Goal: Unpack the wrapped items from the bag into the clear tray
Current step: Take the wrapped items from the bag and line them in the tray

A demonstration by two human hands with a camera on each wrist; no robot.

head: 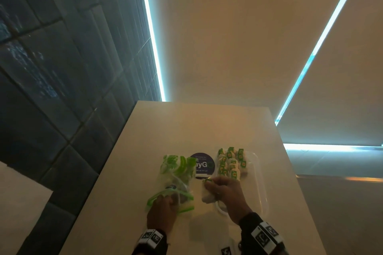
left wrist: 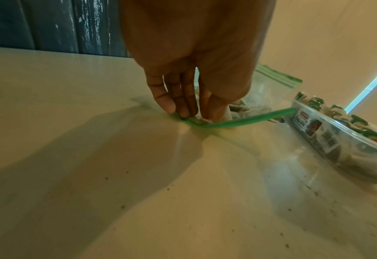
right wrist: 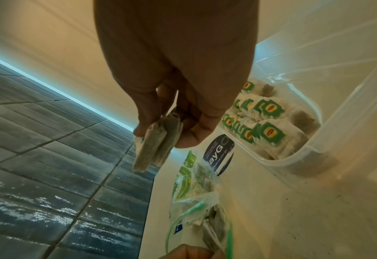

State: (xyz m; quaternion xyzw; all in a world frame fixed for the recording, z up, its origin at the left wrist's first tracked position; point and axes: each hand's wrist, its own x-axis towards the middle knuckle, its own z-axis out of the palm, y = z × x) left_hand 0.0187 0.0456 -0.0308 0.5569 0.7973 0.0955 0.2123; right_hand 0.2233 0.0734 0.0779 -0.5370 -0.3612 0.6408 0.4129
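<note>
A clear zip bag (head: pixel 176 174) with green print and a green zip strip (left wrist: pixel 249 119) lies on the pale table, several tea bags still inside. My left hand (head: pixel 163 205) pinches its near zip edge and holds the mouth open. My right hand (right wrist: pixel 167 135) grips a small stack of tea bags (right wrist: pixel 156 147) in the air, between the bag's mouth and the near end of the clear tray (head: pixel 259 182). At the tray's far end stand several rows of tea bags (right wrist: pixel 269 129) with green and yellow tags.
A round purple sticker (head: pixel 202 164) lies on the table between bag and tray. The table's left edge drops to a dark tiled floor (head: pixel 62 89). Bare tabletop (head: pixel 196 126) stretches beyond the bag and tray, with small dark crumbs on it near my hands.
</note>
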